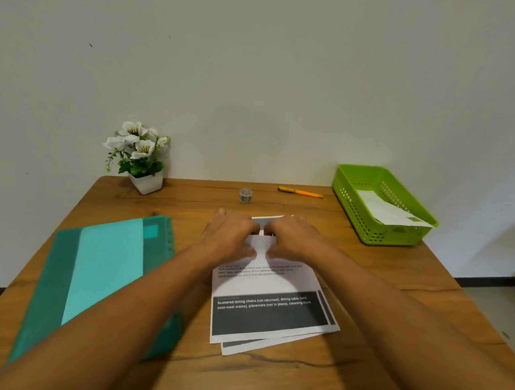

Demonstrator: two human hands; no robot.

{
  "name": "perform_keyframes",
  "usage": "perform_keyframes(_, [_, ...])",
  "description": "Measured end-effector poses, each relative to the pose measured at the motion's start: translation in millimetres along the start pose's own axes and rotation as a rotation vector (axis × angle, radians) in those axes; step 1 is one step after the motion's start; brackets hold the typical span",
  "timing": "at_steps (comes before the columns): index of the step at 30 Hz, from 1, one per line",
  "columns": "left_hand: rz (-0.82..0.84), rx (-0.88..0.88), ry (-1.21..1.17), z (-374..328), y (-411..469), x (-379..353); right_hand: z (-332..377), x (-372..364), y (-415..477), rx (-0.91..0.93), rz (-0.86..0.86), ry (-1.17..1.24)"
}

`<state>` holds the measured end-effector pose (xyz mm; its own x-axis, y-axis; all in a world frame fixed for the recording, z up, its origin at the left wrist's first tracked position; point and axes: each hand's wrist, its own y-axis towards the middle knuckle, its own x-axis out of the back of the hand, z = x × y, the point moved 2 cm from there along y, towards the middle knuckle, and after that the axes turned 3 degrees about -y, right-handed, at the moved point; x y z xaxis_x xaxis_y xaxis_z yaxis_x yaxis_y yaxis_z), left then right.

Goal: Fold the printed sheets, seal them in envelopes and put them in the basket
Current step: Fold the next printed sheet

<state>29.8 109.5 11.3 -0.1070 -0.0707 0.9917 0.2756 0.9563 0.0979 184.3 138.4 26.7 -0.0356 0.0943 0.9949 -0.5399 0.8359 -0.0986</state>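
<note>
Status: both hands are on the far edge of the top sheet (263, 281), mid-table. L hand (230, 238) and R hand (294, 240) sit side by side, nearly touching. Fingers are curled down over that edge, thumbs pointing back toward the near edge. Reads as a two-hand pinch on the paper, but the fingertips are hidden, so can't confirm what's under them. Symmetric hold makes sense: keeps the edge square so the fold lands straight. My read: fold only starting, no crease visible yet.

Paper: thin white printer stock, lying flat, dark grey block w/ white text toward the near edge. A grey strip shows between the hands at the far edge. 2nd sheet (242, 347) sits underneath, skewed, corner poking out nearside. Stack isn't aligned, so there's a risk of dragging it along.

Basket (340, 181): lime plastic, rectangular, perforated walls, far right corner of the table (364, 290). One white envelope (389, 212) lies in it, propped on the wall, so approx one done and at least two sheets left.

Folder (103, 264): teal, translucent plastic, along the left edge. Prob the envelope supply, can't tell. Tape roll (245, 195) + orange pen (300, 192) lie near the far edge, in reach for sealing. Potted white flowers (146, 183) at the far left corner, out of the work zone. Tabletop is matte wood grain.
</note>
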Motion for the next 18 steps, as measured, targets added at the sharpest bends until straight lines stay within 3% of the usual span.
perform_keyframes(9, [0.106, 0.015, 0.130, -19, -10, 7, 12, -7, -8, 0.064, 0.030, -0.199])
perform_keyframes(18, [0.090, -0.014, 0.273, -12, -28, 2, -15, -17, -29, 0.061, -0.006, -0.355])
